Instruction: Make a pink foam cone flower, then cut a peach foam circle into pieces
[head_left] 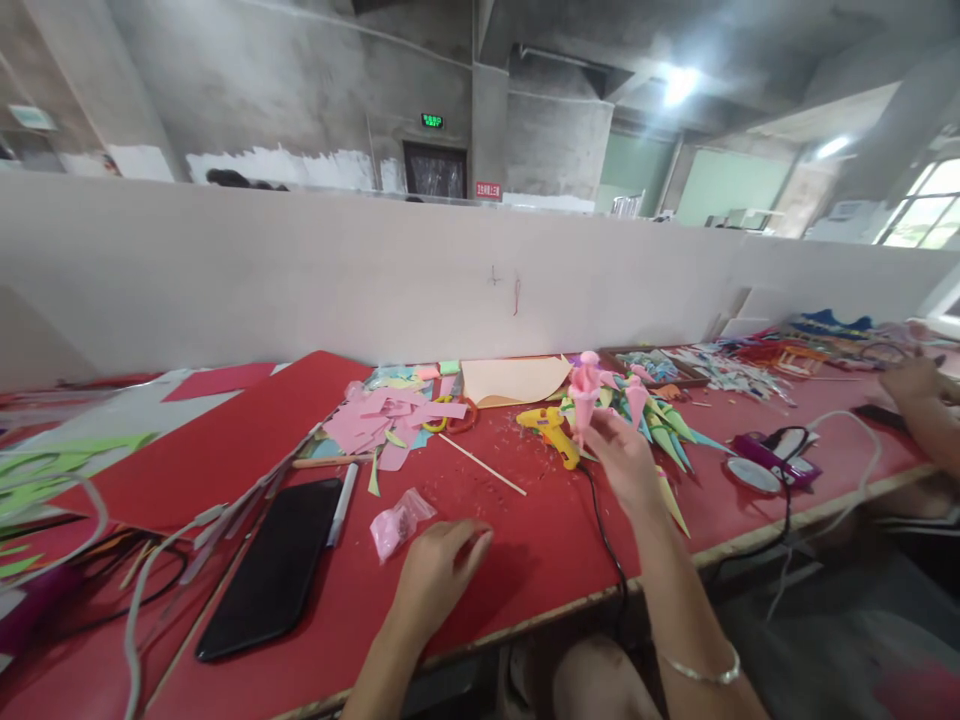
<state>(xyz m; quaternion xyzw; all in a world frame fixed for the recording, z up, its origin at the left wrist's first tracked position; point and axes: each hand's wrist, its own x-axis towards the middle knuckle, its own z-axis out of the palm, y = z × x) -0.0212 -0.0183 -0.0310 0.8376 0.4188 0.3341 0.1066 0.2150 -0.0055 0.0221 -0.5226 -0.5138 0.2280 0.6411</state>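
My right hand [621,455] pinches a pink cone-shaped piece [584,395] upright above the table; a pink rounded tip shows over it. Just left of that hand lies a yellow glue gun [553,434] with a black cord. Behind and beside the hand is a pile of cones in pink, green and yellow [664,425]. My left hand [442,565] rests low over the red table [525,575], fingers loosely bent and apart from the thumb, with nothing visible in it. Close to its fingers sits a small clear bag with pink contents [399,525].
A thin stick [484,464], pink paper strips [379,415], scissors [459,413], a black phone [274,565] and a white marker [343,505] lie about. Red sheets [225,450] cover the left. At right are a purple device [776,462] and another person's arm [924,400]. A white partition [337,280] stands behind.
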